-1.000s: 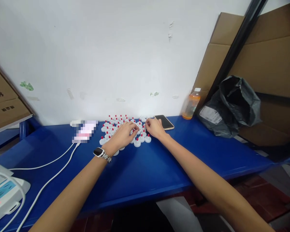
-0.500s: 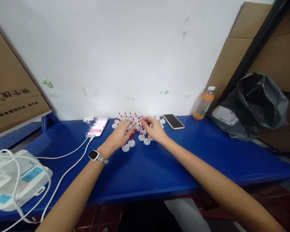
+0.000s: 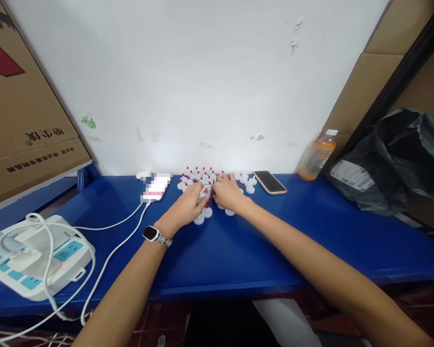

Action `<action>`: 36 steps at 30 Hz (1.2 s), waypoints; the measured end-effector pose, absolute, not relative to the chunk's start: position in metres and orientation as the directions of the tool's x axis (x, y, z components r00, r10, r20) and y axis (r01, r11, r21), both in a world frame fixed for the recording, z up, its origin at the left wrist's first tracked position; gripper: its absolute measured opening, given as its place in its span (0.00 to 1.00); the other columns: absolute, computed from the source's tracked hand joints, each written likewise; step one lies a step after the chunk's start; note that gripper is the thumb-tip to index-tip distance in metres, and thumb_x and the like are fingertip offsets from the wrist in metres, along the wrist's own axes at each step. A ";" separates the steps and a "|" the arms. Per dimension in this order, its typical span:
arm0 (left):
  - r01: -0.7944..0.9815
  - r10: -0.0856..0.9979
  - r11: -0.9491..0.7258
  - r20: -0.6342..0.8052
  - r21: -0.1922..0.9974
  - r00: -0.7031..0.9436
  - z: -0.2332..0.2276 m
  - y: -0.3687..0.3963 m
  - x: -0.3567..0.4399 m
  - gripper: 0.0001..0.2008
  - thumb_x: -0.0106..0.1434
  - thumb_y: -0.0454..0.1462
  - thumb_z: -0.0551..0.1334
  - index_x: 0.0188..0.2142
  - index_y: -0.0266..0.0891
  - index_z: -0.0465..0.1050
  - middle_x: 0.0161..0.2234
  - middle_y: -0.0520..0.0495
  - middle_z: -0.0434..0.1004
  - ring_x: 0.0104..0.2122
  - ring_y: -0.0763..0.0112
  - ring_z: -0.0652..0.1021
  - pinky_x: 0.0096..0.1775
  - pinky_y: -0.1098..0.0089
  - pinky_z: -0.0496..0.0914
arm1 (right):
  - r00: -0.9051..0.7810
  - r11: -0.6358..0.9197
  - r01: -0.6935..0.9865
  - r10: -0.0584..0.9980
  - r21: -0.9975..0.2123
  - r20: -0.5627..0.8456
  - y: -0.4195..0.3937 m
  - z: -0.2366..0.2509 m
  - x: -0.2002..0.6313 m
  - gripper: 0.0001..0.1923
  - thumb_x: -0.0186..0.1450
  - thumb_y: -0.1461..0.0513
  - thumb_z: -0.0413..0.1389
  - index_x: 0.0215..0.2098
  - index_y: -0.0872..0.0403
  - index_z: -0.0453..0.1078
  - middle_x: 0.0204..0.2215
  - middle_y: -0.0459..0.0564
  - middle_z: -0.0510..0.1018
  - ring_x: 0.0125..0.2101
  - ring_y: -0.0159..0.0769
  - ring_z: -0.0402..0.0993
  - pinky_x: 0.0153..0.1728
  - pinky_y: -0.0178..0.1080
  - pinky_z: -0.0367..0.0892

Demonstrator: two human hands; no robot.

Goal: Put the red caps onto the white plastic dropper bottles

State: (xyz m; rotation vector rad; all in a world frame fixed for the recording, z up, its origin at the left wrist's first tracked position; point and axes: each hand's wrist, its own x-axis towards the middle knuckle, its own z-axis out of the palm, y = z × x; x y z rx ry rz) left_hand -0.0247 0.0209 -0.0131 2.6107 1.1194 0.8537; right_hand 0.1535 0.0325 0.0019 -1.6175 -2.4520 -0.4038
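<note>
- Small round white plastic caps point(image 3: 202, 219) with red tips are clustered on the smooth blue bench point(image 3: 217, 250), near the wall.
- The left hand point(image 3: 188, 206) and right hand point(image 3: 227, 193) are laid over the cluster, fingertips meeting on one cap; whether either grip is clenched cannot be told.
- Printed characters are seen on the cardboard box point(image 3: 29, 144), too slanted to read.
- A glossy dark phone point(image 3: 269, 182) is lying flat just beside the caps.

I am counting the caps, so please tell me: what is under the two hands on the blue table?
Both the left hand and right hand rest on the white red-tipped caps. Caps show around them; those beneath the palms are covered and cannot be counted.
</note>
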 end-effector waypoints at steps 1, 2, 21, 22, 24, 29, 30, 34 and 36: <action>0.605 0.703 -0.709 0.443 0.364 0.557 -0.013 0.021 -0.025 0.08 0.71 0.43 0.50 0.41 0.41 0.60 0.41 0.43 0.69 0.42 0.59 0.72 0.46 0.58 0.68 | -0.395 0.378 0.919 0.866 0.113 0.307 0.032 0.002 0.155 0.09 0.62 0.65 0.56 0.36 0.60 0.78 0.44 0.66 0.76 0.50 0.55 0.65 0.52 0.53 0.52; 0.601 0.697 -0.713 0.448 0.361 0.559 -0.013 0.021 -0.024 0.08 0.71 0.42 0.50 0.41 0.41 0.61 0.41 0.43 0.69 0.42 0.60 0.72 0.46 0.58 0.68 | -0.391 0.389 0.918 0.860 0.077 0.328 0.031 0.002 0.157 0.09 0.62 0.65 0.55 0.34 0.59 0.78 0.42 0.65 0.77 0.49 0.55 0.66 0.51 0.54 0.53; 0.580 0.658 -0.746 0.492 0.327 0.570 -0.010 0.008 -0.009 0.13 0.72 0.42 0.50 0.51 0.39 0.64 0.45 0.40 0.72 0.48 0.56 0.73 0.50 0.53 0.68 | 0.097 0.443 -0.055 0.894 -0.895 0.437 0.006 -0.009 0.150 0.15 0.56 0.51 0.64 0.30 0.53 0.70 0.25 0.44 0.73 0.26 0.31 0.66 0.27 0.35 0.62; 0.578 0.661 -0.745 0.487 0.333 0.571 -0.010 0.008 -0.009 0.14 0.72 0.42 0.50 0.51 0.38 0.63 0.45 0.40 0.72 0.48 0.56 0.73 0.50 0.53 0.68 | 0.089 0.440 -0.068 0.897 -0.896 0.434 0.006 -0.009 0.150 0.16 0.55 0.51 0.65 0.29 0.53 0.69 0.25 0.44 0.72 0.25 0.31 0.65 0.27 0.35 0.62; 0.577 0.666 -0.742 0.478 0.342 0.573 -0.010 0.007 -0.010 0.15 0.72 0.42 0.50 0.52 0.38 0.63 0.46 0.39 0.72 0.48 0.56 0.73 0.50 0.53 0.68 | 0.061 0.429 -0.087 0.903 -0.899 0.425 0.005 -0.008 0.151 0.17 0.54 0.50 0.65 0.28 0.53 0.67 0.24 0.43 0.71 0.25 0.30 0.66 0.28 0.35 0.63; 0.577 0.663 -0.744 0.477 0.337 0.577 -0.003 0.000 -0.011 0.16 0.72 0.43 0.50 0.54 0.37 0.62 0.47 0.38 0.72 0.48 0.55 0.73 0.50 0.53 0.69 | -0.076 0.396 -0.078 0.912 -0.915 0.402 -0.001 0.001 0.159 0.22 0.53 0.47 0.65 0.26 0.52 0.62 0.21 0.42 0.69 0.23 0.30 0.65 0.26 0.35 0.61; 0.572 0.656 -0.751 0.472 0.331 0.589 -0.001 -0.002 -0.011 0.16 0.72 0.43 0.50 0.54 0.38 0.62 0.48 0.37 0.72 0.49 0.55 0.73 0.51 0.53 0.69 | -0.099 0.395 -0.071 0.911 -0.916 0.400 -0.002 0.003 0.160 0.22 0.53 0.46 0.65 0.26 0.51 0.62 0.21 0.41 0.69 0.23 0.30 0.65 0.26 0.34 0.61; 0.523 0.625 -0.780 0.471 0.343 0.623 0.002 -0.007 -0.009 0.20 0.73 0.43 0.49 0.61 0.41 0.58 0.56 0.37 0.69 0.56 0.55 0.70 0.56 0.52 0.67 | -0.167 0.394 -0.060 0.902 -0.917 0.399 -0.003 0.010 0.164 0.24 0.52 0.46 0.66 0.25 0.51 0.60 0.22 0.42 0.71 0.24 0.30 0.67 0.27 0.35 0.63; 0.513 0.630 -0.777 0.481 0.365 0.610 -0.001 -0.006 -0.008 0.24 0.73 0.43 0.50 0.65 0.40 0.51 0.61 0.36 0.64 0.61 0.55 0.67 0.59 0.52 0.64 | -0.191 0.401 -0.059 0.894 -0.914 0.404 -0.002 0.011 0.166 0.23 0.52 0.46 0.66 0.25 0.51 0.60 0.24 0.43 0.72 0.26 0.31 0.68 0.29 0.35 0.64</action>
